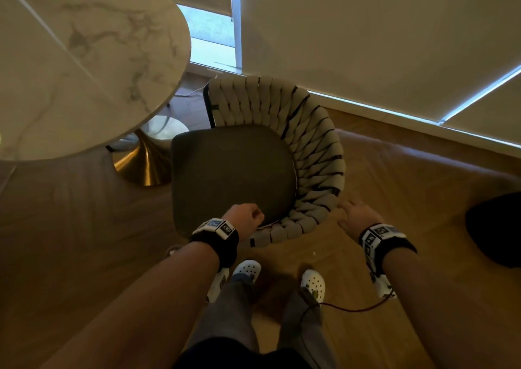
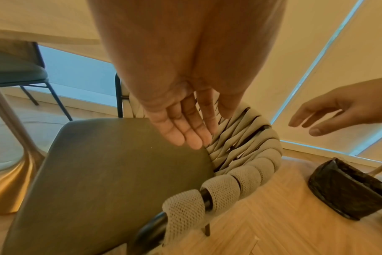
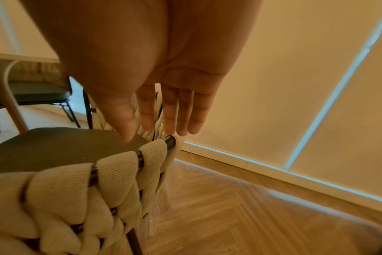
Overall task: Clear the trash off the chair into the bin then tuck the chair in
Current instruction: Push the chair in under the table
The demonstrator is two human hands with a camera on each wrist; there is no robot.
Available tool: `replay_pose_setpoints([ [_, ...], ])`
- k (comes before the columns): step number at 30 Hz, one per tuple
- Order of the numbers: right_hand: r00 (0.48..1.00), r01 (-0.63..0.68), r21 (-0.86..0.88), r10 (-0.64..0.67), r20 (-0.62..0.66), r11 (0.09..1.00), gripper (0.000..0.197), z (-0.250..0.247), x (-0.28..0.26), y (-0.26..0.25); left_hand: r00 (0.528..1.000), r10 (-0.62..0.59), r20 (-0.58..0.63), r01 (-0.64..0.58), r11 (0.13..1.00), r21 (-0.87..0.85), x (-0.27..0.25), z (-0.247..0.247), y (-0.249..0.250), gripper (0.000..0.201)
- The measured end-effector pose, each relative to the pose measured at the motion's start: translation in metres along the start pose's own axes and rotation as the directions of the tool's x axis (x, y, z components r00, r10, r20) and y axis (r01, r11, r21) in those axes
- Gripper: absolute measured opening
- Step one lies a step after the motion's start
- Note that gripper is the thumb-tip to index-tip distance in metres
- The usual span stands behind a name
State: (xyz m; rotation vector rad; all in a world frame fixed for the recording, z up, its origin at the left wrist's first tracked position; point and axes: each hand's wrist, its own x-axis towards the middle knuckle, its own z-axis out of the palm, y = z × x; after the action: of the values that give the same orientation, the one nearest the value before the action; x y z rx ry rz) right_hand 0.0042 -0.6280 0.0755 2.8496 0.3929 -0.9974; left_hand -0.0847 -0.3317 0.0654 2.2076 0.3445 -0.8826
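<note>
The chair has a dark seat cushion [image 1: 231, 171] and a woven beige backrest [image 1: 310, 148] that curves round its right side. Nothing lies on the seat in any view. My left hand [image 1: 245, 218] hovers over the near corner of the seat [image 2: 111, 172], fingers relaxed and empty [image 2: 185, 124]. My right hand [image 1: 356, 213] is held flat beside the backrest's near rim [image 3: 155, 151], and its straight fingers [image 3: 164, 112] hold nothing. The left wrist view shows it in the air, apart from the chair. The black-lined bin [image 1: 493, 227] stands on the floor to the right [image 2: 347, 189].
A round marble table [image 1: 79, 64] on a gold pedestal [image 1: 143, 163] stands to the chair's left. A second chair [image 2: 18, 72] sits beyond the table. My feet in white clogs [image 1: 248, 268] are just behind the chair. Blinds and a wall run along the far side.
</note>
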Motion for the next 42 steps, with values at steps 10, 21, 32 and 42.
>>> replay_pose_setpoints([
  [10,0.900,0.397,-0.352,-0.434,-0.028,0.847,0.058,-0.014,0.086,0.051,0.985,-0.169,0.019,0.167,0.982,0.088,0.034,0.083,0.003,0.076],
  [21,0.791,0.525,-0.658,-0.595,0.143,0.540,0.048,-0.020,0.148,0.037,0.954,-0.205,-0.218,0.273,0.894,0.356,0.051,0.123,-0.002,0.047],
  [32,0.767,0.506,-0.712,-0.631,0.114,0.487,0.044,-0.006,0.124,0.003,0.982,-0.160,-0.100,0.185,0.914,0.360,0.034,0.085,-0.038,0.044],
  [42,0.808,0.501,-0.651,-0.578,0.115,0.571,0.039,0.024,0.076,-0.015,0.996,-0.091,0.002,0.080,0.890,0.448,0.009,0.085,-0.068,0.047],
])
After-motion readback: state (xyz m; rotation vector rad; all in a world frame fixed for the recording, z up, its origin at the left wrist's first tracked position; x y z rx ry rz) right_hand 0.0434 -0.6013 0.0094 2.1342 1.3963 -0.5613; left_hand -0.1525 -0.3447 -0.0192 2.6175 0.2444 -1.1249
